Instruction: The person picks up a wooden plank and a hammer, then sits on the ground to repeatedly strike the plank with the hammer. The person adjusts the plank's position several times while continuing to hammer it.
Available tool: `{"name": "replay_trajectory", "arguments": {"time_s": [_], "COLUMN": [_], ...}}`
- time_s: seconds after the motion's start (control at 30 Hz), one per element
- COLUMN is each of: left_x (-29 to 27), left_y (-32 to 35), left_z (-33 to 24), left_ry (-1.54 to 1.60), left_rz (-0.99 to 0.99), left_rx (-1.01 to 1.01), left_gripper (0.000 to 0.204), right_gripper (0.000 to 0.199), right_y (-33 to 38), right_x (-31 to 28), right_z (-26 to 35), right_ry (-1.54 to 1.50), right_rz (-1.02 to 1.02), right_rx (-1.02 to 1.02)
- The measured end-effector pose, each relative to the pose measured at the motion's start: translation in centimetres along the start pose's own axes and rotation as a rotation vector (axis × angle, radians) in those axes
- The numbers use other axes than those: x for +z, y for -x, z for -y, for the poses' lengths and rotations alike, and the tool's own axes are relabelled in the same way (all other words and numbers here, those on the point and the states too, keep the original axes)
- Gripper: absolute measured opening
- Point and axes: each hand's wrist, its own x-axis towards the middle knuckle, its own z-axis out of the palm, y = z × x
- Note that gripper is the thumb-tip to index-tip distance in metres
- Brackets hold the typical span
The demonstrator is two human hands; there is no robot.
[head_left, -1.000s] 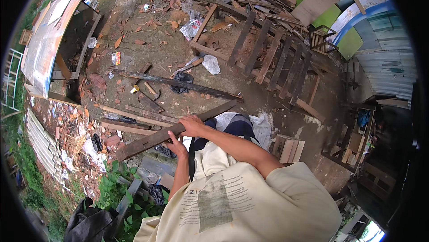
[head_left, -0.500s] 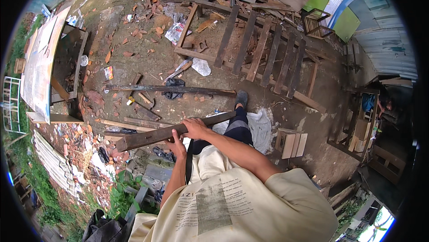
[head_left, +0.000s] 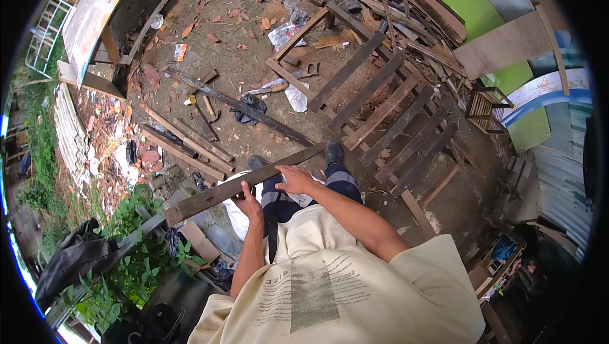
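Note:
A dark, weathered wooden plank [head_left: 209, 199] slants across in front of my body, its near-left end lower and its other end close to my shoe. My left hand [head_left: 249, 204] grips it near the middle, thumb up against the face and the other fingers hidden beneath. Farther along the plank, my right hand [head_left: 295, 180] rests its fingers over the upper face and holds the edge.
Ahead to the right, a wooden frame with several dark slats [head_left: 368, 93] lies on the dirt. A long dark beam [head_left: 241, 104] stretches toward my feet. Loose timber strips [head_left: 184, 141] lie left, near a worn table [head_left: 95, 11]. Stacked boards [head_left: 412, 17] stand at the back.
My view has turned, so the slatted frame and beam appear slanted. The plank now shows its broad face more. My right hand sits a little farther from the left along it.

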Motion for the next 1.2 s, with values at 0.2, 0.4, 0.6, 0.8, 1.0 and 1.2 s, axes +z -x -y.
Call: {"name": "replay_trajectory", "arguments": {"time_s": [0.2,0.4,0.6,0.8,1.0,1.2], "left_x": [3.0,2.9,0.9,-1.3,-7.4,-15.0], "left_y": [6.2,7.6,6.4,4.9,5.4,1.8], "left_z": [0.8,2.2,4.2,5.8,3.2,1.7], "left_ry": [0.12,0.078,-0.066,-0.145,-0.124,-0.005], "left_rz": [-0.186,-0.139,0.196,0.333,0.205,-0.061], "left_rx": [0.004,-0.041,0.003,0.034,0.019,-0.02], "left_gripper": [0.06,0.057,0.061,0.052,0.064,0.075], "right_gripper": [0.073,0.07,0.067,0.061,0.061,0.062], "right_y": [3.7,6.1,9.3,11.9,7.8,-2.4], "right_x": [-1.6,-1.7,0.5,5.3,7.3,10.0], "right_z": [-6.9,-9.0,-8.9,-7.7,-2.8,2.0], "right_ry": [0.099,0.014,-0.185,-0.352,-0.122,0.198], "right_rz": [0.192,0.152,-0.04,-0.254,-0.097,0.164], "right_rx": [0.12,0.278,0.452,0.412,0.307,0.118]}}
